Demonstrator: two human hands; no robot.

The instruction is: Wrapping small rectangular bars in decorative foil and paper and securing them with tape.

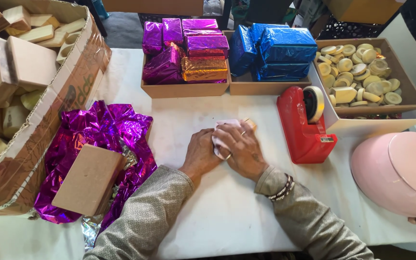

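Observation:
Both hands rest together on the white table at the centre. My left hand (201, 153) and my right hand (240, 148) press down on a small block wrapped in white paper (227, 124), of which only the far edge and a tan corner show. A ring sits on my right hand and beaded bracelets circle that wrist. Crumpled purple foil sheets (97, 130) lie to the left of my hands, with a brown cardboard block (90, 179) lying on them.
A red tape dispenser (305, 123) stands right of my hands. Behind are trays of purple and gold foil packages (185, 53), blue foil packages (275, 53), and round yellow pieces (362, 72). A big cardboard box (49, 110) of blocks is left; a pink round lidded container (400, 171) is right.

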